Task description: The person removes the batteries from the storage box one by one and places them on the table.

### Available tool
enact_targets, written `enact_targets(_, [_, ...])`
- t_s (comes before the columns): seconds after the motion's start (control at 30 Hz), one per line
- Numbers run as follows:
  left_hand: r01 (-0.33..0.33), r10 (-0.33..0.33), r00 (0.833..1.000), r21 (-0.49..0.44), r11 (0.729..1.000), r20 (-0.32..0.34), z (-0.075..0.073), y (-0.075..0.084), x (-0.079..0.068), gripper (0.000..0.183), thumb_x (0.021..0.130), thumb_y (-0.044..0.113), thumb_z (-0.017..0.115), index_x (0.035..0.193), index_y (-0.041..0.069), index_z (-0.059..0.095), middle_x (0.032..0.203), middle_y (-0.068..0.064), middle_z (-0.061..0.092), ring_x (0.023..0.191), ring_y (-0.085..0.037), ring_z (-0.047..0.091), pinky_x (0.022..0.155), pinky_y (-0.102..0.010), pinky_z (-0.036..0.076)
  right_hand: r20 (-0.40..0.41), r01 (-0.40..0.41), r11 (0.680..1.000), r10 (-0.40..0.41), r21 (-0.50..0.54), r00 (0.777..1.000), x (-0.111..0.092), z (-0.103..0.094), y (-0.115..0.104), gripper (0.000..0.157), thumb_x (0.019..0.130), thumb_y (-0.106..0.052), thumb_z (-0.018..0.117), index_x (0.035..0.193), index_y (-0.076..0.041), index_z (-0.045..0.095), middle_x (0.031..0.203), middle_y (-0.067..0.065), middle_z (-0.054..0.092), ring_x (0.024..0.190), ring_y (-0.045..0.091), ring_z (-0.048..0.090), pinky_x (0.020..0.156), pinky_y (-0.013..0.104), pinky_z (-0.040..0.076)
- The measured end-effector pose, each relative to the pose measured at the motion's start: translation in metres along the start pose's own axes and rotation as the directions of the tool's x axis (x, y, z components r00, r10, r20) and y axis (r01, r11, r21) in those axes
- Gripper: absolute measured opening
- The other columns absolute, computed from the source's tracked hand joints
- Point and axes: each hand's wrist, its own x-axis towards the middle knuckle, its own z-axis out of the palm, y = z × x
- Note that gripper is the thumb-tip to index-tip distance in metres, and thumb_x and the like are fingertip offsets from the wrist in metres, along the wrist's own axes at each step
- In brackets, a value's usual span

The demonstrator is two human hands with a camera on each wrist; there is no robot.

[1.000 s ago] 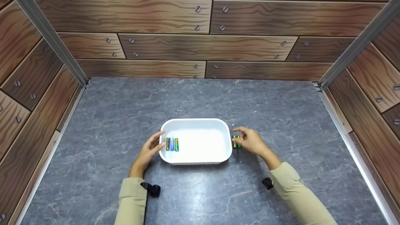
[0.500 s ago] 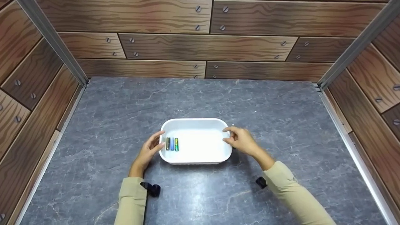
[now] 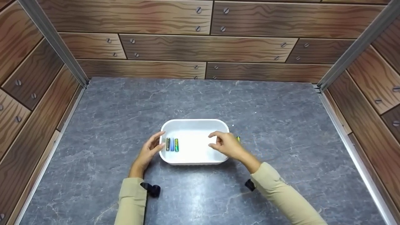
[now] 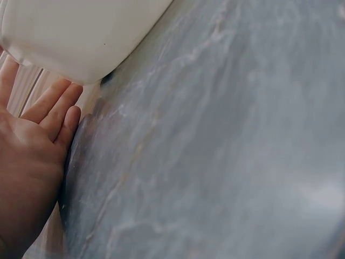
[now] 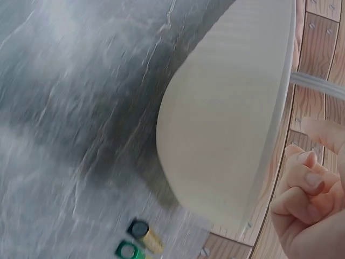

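A white rectangular tub (image 3: 193, 140) holds three AA-type batteries side by side near its left end: a dark one (image 3: 167, 144), a blue one (image 3: 172, 144) and a green one (image 3: 176, 145). My left hand (image 3: 147, 153) rests at the tub's left rim; in the left wrist view its fingers (image 4: 51, 108) are straight against the outer wall. Over the tub's right side is my right hand (image 3: 229, 146), thumb and index finger apart with nothing visible between them. Outside the right wall lie a green battery (image 5: 129, 250) and a gold-and-black battery (image 5: 146, 235).
The tub stands on a grey marbled tabletop (image 3: 200, 100). Wood-patterned panels (image 3: 206, 47) enclose the back and sides, with metal rails (image 3: 356, 47) at the corners. Each wrist carries a small black camera (image 3: 153, 189).
My right hand has moved left from beside the two batteries, across the right rim, to over the tub. The left hand and the three batteries inside have stayed put.
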Motion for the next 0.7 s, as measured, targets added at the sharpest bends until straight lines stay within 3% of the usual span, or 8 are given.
enact_targets(0.3, [0.005, -0.005, 1.000, -0.026, 1.000, 0.006, 0.000, -0.001, 0.000, 0.053, 0.093, 0.002, 0.058, 0.143, 0.000, 0.041, 0.149, -0.024, 0.042, 0.140, -0.037, 0.040, 0.097, -0.012, 0.041, 0.068, 0.001, 0.999, 0.003, -0.048, 0.998, 0.005, 0.016, -0.011, 0.030, 0.087, -0.018, 0.070, 0.113, -0.003, 0.066, 0.062, 0.002, 0.055, 0.054, 0.004, 0.039, 0.053, 0.017, 0.032])
enact_targets(0.7, [0.003, -0.003, 1.000, 0.003, 1.000, -0.005, 0.000, -0.002, 0.001, 0.052, 0.093, 0.004, 0.058, 0.142, 0.002, 0.043, 0.148, -0.023, 0.044, 0.138, -0.036, 0.042, 0.097, -0.012, 0.041, 0.109, 0.047, 0.995, -0.038, -0.083, 0.993, 0.011, 0.045, -0.021, 0.028, 0.085, -0.017, 0.072, 0.109, -0.005, 0.068, 0.064, 0.006, 0.058, 0.056, 0.005, 0.040, 0.056, 0.018, 0.034])
